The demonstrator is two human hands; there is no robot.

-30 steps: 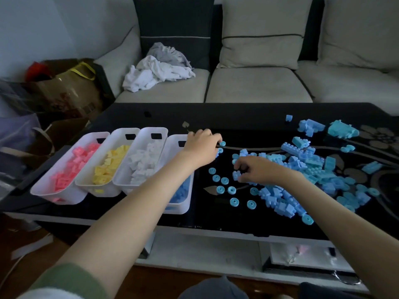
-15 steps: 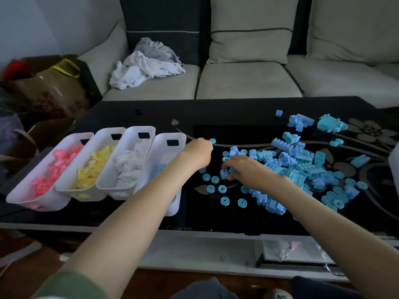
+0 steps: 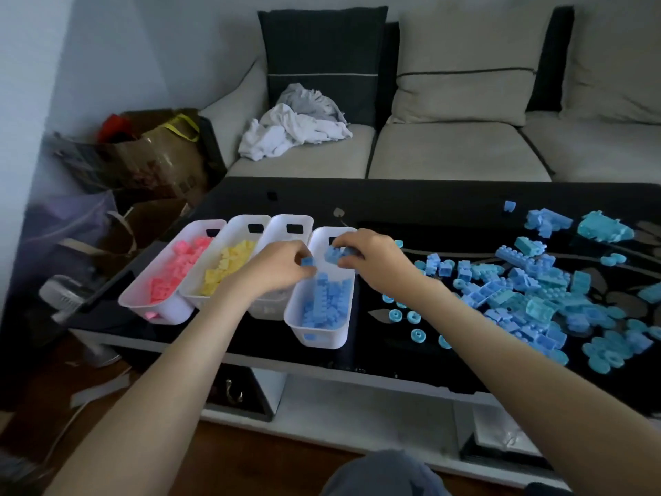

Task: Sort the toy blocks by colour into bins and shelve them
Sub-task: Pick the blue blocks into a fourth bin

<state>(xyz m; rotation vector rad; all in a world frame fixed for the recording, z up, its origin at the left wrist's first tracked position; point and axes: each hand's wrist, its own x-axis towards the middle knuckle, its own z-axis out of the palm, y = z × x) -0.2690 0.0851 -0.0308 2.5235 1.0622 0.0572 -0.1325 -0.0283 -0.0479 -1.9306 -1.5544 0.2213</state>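
Several white bins stand side by side on the black glass table (image 3: 447, 209). One holds pink blocks (image 3: 171, 273), one yellow blocks (image 3: 229, 266), and a third bin (image 3: 289, 223) is mostly hidden under my left arm. The rightmost bin (image 3: 322, 338) holds blue blocks (image 3: 327, 302). My left hand (image 3: 275, 270) hovers over that bin's left rim, pinching a small blue block (image 3: 307, 261). Above the bin's far end, my right hand (image 3: 372, 255) grips a few blue blocks (image 3: 332, 255). A big pile of loose blue blocks (image 3: 529, 295) covers the table to the right.
Round blue pieces (image 3: 411, 316) lie scattered between the blue bin and the pile. A beige sofa (image 3: 458, 152) with crumpled clothes (image 3: 297, 130) stands behind the table. Bags (image 3: 157, 155) crowd the floor at the left. A lower shelf (image 3: 357, 399) runs under the table top.
Both hands left the loose pile and moved left over the blue bin, each now carrying blue blocks. The camera view also shifted left and up.
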